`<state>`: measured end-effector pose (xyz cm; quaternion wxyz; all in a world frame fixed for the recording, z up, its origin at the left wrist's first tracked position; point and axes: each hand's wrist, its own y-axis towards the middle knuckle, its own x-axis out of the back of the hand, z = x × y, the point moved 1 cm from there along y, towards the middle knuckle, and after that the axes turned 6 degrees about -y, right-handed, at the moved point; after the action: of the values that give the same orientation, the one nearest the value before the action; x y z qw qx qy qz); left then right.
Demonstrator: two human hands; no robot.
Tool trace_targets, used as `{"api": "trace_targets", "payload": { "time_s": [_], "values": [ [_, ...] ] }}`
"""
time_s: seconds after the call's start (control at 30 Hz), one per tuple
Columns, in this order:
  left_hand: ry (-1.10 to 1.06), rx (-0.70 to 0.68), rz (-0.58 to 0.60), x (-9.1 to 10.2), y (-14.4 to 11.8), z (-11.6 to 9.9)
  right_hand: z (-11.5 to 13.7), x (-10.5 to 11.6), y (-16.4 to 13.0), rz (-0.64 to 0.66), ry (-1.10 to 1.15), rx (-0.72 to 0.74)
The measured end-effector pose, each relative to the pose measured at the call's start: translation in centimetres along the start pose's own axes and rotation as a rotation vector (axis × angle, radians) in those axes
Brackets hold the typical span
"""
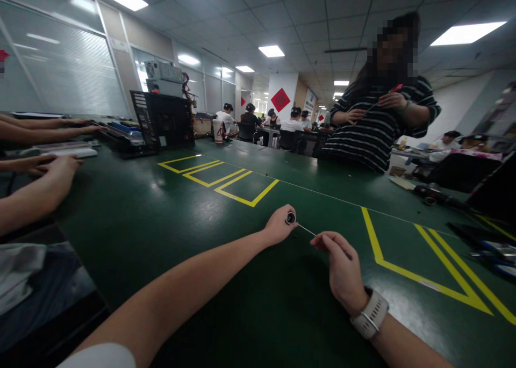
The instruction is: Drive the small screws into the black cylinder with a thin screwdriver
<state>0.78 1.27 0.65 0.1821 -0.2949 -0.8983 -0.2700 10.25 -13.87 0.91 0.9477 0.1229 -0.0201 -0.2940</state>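
Centrally, lower frame: left hand (278,228) pinching small dark spool (291,218); right hand (342,268) pinching end of thin wire (306,229), drawn out taut above green table (201,223). Short length unwound; remainder on spool unclear.

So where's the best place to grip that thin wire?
Probably its free end, where the right hand pinches it, coming from the right. The wire runs straight from the small spool in the left hand, so its right end is exposed.
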Motion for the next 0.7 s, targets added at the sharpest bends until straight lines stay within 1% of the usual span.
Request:
{"api": "trace_targets", "payload": {
  "time_s": [0.1,0.2,0.3,0.4,0.53,0.63,0.7],
  "values": [
    [0.031,0.025,-0.018,-0.1,0.1,0.3,0.1,-0.3,-0.2,0.067,-0.101,0.005],
    [0.095,-0.028,0.023,-0.2,0.1,0.2,0.5,-0.5,-0.4,0.12,-0.257,0.011],
    [0.179,-0.083,0.074,-0.3,0.0,-0.2,1.1,-0.7,-0.6,0.157,-0.362,0.029],
    [0.245,-0.13,0.106,-0.2,-0.2,-0.5,1.3,-0.9,-0.7,0.159,-0.442,0.098],
    [0.294,-0.181,0.126,-0.2,-0.4,-0.7,0.9,-1.1,-0.7,0.133,-0.525,0.176],
    [0.328,-0.219,0.142,-0.2,-0.6,-1.0,0.7,-1.1,-0.6,0.122,-0.559,0.203],
    [0.35,-0.235,0.153,-0.1,-0.7,-1.1,0.7,-1.0,-0.5,0.127,-0.552,0.183]
  ]
}}
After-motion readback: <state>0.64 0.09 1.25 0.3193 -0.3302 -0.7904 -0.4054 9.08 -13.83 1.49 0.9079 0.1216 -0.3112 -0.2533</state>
